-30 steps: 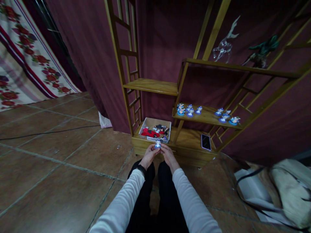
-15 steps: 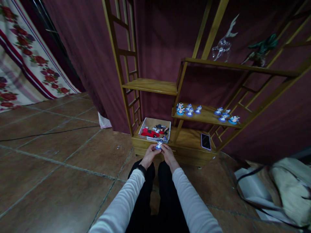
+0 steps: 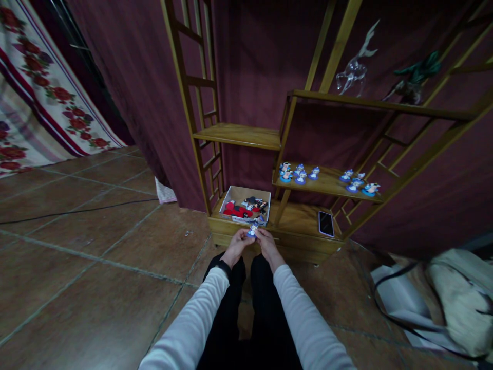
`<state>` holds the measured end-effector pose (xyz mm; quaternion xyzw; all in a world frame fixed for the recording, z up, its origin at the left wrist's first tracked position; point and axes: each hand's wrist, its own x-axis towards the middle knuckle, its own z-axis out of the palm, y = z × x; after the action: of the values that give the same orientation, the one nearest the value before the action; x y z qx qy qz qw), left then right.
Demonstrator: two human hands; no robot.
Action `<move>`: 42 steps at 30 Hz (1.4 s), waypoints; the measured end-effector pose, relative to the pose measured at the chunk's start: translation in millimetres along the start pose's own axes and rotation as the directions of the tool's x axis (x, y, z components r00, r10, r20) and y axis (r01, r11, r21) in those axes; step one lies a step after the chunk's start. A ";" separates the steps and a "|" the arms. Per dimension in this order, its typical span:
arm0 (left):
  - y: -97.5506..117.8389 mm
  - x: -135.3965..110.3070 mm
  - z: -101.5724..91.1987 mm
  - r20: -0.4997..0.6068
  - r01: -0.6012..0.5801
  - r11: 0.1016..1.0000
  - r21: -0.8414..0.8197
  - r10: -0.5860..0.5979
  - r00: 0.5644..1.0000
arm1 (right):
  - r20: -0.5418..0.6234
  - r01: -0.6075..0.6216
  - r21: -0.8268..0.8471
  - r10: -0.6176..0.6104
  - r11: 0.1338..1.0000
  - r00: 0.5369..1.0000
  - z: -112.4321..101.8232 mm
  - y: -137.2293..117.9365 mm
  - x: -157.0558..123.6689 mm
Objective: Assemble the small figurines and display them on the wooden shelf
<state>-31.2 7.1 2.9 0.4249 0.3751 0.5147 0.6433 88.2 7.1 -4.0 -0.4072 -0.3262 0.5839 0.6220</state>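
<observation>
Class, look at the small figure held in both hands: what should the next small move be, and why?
Probably lift the figure, pinched between left hand and right hand, up to the middle shelf and stand it by the matching blue figures already upright there; bare board shows between the two groups.

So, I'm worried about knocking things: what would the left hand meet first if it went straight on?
Probably the front wall of the cardboard box, just beyond the figurine that the left hand and right hand hold; depth is unclear.
</observation>
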 end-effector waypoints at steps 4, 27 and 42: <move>1.0 -0.9 1.6 -0.014 0.002 1.000 -0.014 -0.002 1.000 | -0.010 -0.003 -0.003 0.003 1.000 1.000 0.0 1.6 0.7; -11.0 6.0 -0.4 -0.120 -0.034 0.999 -0.025 0.031 0.992 | -0.072 -0.068 0.104 0.076 0.992 0.995 0.6 4.1 2.2; -9.6 6.3 0.2 -0.114 -0.030 0.999 0.042 0.035 0.993 | -0.062 -0.042 0.081 0.047 0.996 0.997 -4.2 4.0 4.2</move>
<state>-26.5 12.2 -6.3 0.4136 0.4147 0.5411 0.6034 90.6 10.7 -9.7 -0.4079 -0.2736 0.5965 0.6348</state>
